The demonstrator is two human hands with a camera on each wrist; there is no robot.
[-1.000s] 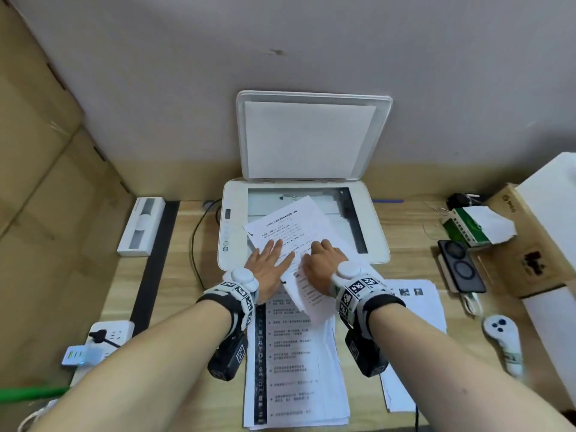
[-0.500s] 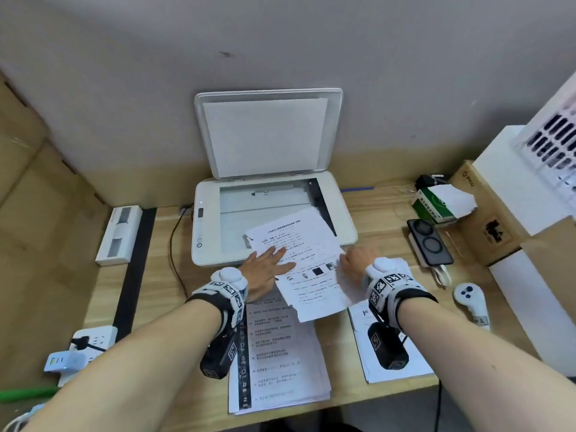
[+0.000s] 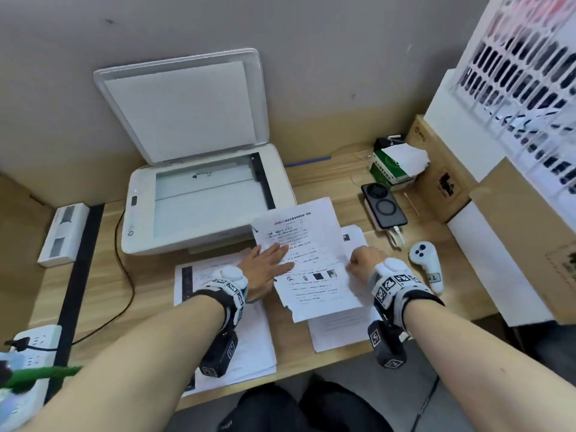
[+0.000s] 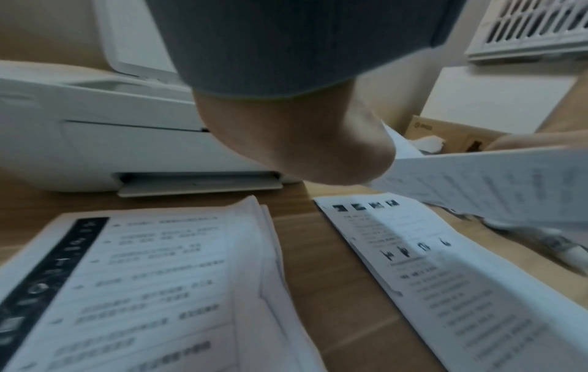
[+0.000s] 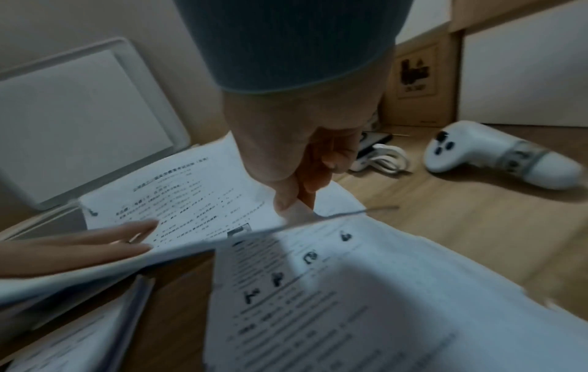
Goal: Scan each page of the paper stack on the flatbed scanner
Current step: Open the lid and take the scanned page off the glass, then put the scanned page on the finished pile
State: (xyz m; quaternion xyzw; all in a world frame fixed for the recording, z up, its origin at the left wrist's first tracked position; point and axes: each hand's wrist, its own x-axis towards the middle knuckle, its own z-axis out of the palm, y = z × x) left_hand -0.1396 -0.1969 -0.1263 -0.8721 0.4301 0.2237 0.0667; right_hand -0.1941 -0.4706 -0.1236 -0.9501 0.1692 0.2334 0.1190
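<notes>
The white flatbed scanner (image 3: pixel 141 213) stands at the back of the desk with its lid (image 3: pixel 184 107) up and its glass bare. A printed page (image 3: pixel 311 275) hangs just above the desk to the scanner's right front. My left hand (image 3: pixel 268 263) lies flat with straight fingers on the page's left part. My right hand (image 3: pixel 361 260) pinches the page's right edge (image 5: pixel 296 209) between thumb and fingers. Under the page lies a thin paper stack (image 3: pixel 339 328). A thicker stack (image 3: pixel 249 344) lies under my left wrist.
Right of the papers lie a black phone (image 3: pixel 385 207) on a charger and a white controller (image 3: pixel 425 263). A green tissue box (image 3: pixel 389 166) and cardboard boxes (image 3: pixel 442 176) stand at the back right. A power strip (image 3: pixel 34 341) and a black cable (image 3: pixel 124 269) are at the left.
The page has come off the scanner glass and travelled right, over the right-hand stack. Both hands went with it, the right hand shifting to the page's right edge.
</notes>
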